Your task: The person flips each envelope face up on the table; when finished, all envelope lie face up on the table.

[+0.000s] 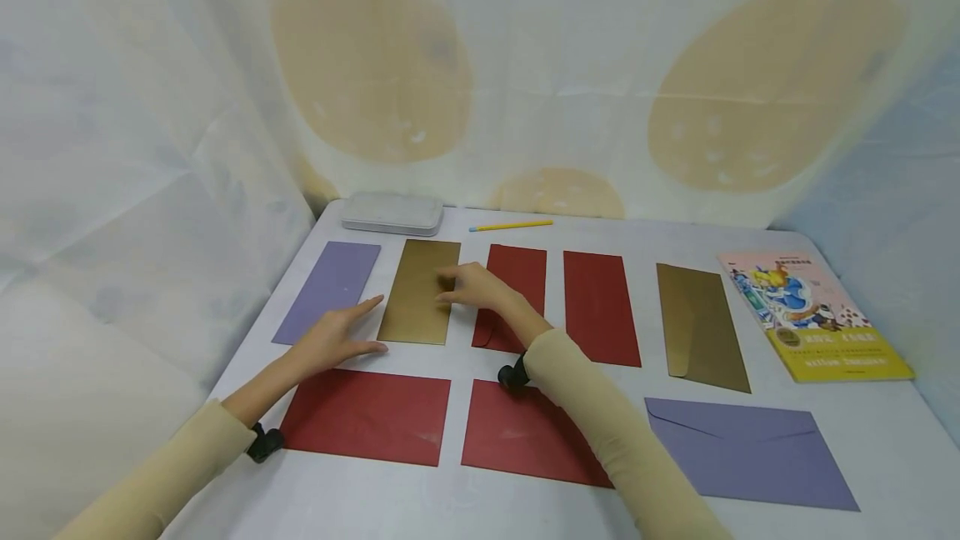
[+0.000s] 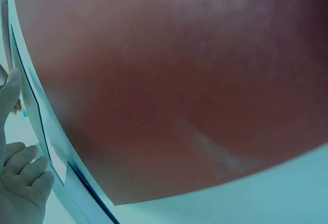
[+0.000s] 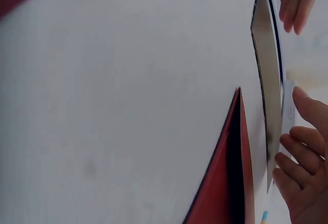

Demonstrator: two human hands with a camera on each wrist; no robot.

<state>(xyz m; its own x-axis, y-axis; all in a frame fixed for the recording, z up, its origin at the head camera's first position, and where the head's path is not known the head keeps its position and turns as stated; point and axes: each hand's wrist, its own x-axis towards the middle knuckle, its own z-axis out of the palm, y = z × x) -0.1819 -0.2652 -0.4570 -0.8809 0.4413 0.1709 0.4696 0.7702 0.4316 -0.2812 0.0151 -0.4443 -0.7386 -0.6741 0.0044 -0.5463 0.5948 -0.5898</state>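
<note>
Pale table bearing coloured envelopes, draped sheets enclosing. Left hand lying flat, fingers straight; right hand pressing gold envelope, fingers extended.

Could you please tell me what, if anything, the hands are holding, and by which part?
Nothing is gripped. The right hand lies with its fingers on the gold envelope near its right edge; the left hand lies open beside its lower left corner.

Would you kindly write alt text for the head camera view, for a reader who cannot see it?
A person's right hand rests its fingers on a gold envelope while the left hand lies open beside it. Red, purple and gold envelopes lie in two rows on a white table, with a picture book, a yellow pencil and a grey case.
</note>
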